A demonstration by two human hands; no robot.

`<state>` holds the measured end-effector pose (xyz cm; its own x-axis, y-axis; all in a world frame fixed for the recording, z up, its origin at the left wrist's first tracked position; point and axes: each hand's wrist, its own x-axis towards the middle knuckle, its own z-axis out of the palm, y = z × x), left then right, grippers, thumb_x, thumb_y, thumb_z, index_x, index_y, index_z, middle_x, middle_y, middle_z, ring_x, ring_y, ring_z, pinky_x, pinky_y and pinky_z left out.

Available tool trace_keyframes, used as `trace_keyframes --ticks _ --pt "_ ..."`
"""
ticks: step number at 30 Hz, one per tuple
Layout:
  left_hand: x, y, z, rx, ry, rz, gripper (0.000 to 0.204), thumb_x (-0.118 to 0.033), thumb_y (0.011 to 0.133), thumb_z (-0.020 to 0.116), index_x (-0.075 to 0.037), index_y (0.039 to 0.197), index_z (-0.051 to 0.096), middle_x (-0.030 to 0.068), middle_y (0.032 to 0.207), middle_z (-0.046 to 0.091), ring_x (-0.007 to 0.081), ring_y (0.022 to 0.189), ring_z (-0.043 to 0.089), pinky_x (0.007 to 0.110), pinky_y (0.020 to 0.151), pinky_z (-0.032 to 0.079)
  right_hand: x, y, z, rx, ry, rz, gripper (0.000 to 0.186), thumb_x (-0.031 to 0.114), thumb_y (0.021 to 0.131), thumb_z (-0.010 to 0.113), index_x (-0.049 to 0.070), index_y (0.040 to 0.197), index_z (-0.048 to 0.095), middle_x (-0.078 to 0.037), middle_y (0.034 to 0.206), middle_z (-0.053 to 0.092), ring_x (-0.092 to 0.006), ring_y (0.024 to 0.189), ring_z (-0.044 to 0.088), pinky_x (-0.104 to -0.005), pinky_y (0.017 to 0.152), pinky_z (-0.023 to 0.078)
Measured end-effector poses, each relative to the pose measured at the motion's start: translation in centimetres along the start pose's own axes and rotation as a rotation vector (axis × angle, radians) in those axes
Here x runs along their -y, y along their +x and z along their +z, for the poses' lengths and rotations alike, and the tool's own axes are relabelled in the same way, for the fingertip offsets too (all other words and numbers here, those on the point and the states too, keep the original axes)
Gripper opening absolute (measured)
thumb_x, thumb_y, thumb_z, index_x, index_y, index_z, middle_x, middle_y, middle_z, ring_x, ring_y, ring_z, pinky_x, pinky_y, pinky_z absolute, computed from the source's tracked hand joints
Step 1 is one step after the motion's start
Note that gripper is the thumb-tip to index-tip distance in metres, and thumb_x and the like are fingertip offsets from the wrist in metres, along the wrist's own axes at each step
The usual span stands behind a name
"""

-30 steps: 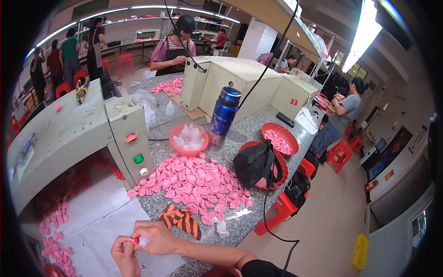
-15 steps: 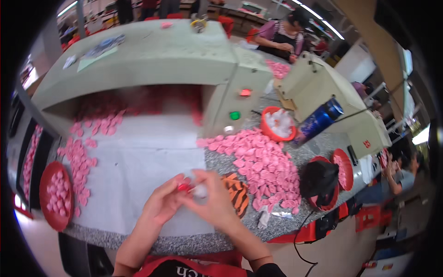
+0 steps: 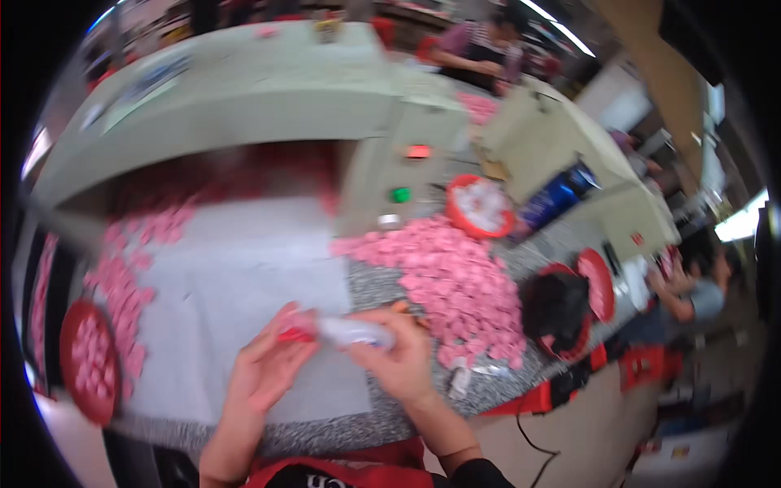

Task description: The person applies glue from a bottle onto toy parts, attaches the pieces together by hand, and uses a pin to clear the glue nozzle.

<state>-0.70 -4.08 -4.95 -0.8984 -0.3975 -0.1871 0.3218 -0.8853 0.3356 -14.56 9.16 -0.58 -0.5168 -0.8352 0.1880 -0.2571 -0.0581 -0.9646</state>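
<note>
In my left hand [image 3: 264, 366] a small red-pink piece [image 3: 298, 325] is held at the fingertips, blurred by motion. My right hand [image 3: 399, 358] is closed round a small white squeeze bottle [image 3: 358, 332] lying nearly level. Its narrow end points left at the pink piece; blur hides whether they touch. Both hands are above the white sheet [image 3: 236, 268] near the table's front edge. Right of them spreads a big pile of small pink pieces [image 3: 460, 281]. An orange and black striped thing [image 3: 400, 307] is mostly hidden behind my right hand.
A pale green machine [image 3: 244, 89] with a wide opening spans the back. Red bowls stand at the left [image 3: 67, 350] and right [image 3: 598, 281]; one holds a black bundle [image 3: 557, 305]. An orange-red bowl [image 3: 455, 215] holds white stuff, beside a blue bottle [image 3: 561, 195]. Other people sit beyond.
My right hand has turned the white bottle level, its narrow end now toward the pink piece. My left hand has shifted slightly left and down. The whole view has shifted a little.
</note>
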Motion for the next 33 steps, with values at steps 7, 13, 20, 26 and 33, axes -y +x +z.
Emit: trace_keyframes --ticks 7,13,20,26,33 --pt "-0.5 -0.4 -2.6 0.043 -0.279 -0.09 0.039 -0.014 0.092 0.039 -0.004 0.129 0.033 0.0158 0.124 0.042 0.0262 0.116 0.043 0.038 0.098 0.038 -0.8 0.1 1.0 0.019 0.525 0.045 0.031 0.011 0.082 0.056 0.001 0.11 0.05 -0.001 0.09 0.053 -0.0047 0.076 0.05 -0.0187 0.063 0.041" --pt "-0.1 0.5 -2.9 -0.032 -0.318 -0.122 0.038 -0.017 0.093 0.038 -0.009 0.13 0.033 0.0156 0.127 0.04 0.0268 0.118 0.041 0.041 0.095 0.041 -0.9 0.1 0.8 -0.163 0.593 0.005 0.027 0.014 0.084 0.054 0.003 0.108 0.05 0.003 0.081 0.052 -0.0004 0.063 0.043 -0.0165 0.053 0.035" --pt "-0.5 0.1 -2.1 -0.094 -0.319 -0.101 0.038 -0.017 0.094 0.037 -0.01 0.131 0.032 0.015 0.128 0.04 0.0273 0.119 0.04 0.041 0.096 0.04 -1.4 0.0 0.8 -0.142 0.583 0.007 0.029 0.013 0.084 0.055 0.004 0.11 0.048 0.004 0.081 0.05 -0.0006 0.067 0.044 -0.0161 0.057 0.036" --pt "-0.7 -0.4 -3.0 -0.052 -0.264 -0.064 0.039 -0.016 0.093 0.037 -0.009 0.131 0.032 0.0163 0.127 0.04 0.0277 0.119 0.04 0.039 0.096 0.041 -1.2 -0.2 1.2 -0.208 0.578 -0.084 0.037 0.01 0.078 0.06 0.002 0.112 0.047 0.0 0.09 0.051 -0.0045 0.082 0.048 -0.0197 0.071 0.038" --pt "0.3 -0.7 -0.9 -0.072 0.108 -0.008 0.049 -0.018 0.086 0.051 0.004 0.126 0.033 0.02 0.12 0.047 0.0276 0.107 0.05 0.036 0.093 0.041 -2.0 -1.3 0.2 -0.383 -0.001 -0.277 0.029 0.005 0.066 0.067 -0.001 0.093 0.057 -0.008 0.086 0.057 -0.0126 0.075 0.056 -0.0246 0.067 0.045"
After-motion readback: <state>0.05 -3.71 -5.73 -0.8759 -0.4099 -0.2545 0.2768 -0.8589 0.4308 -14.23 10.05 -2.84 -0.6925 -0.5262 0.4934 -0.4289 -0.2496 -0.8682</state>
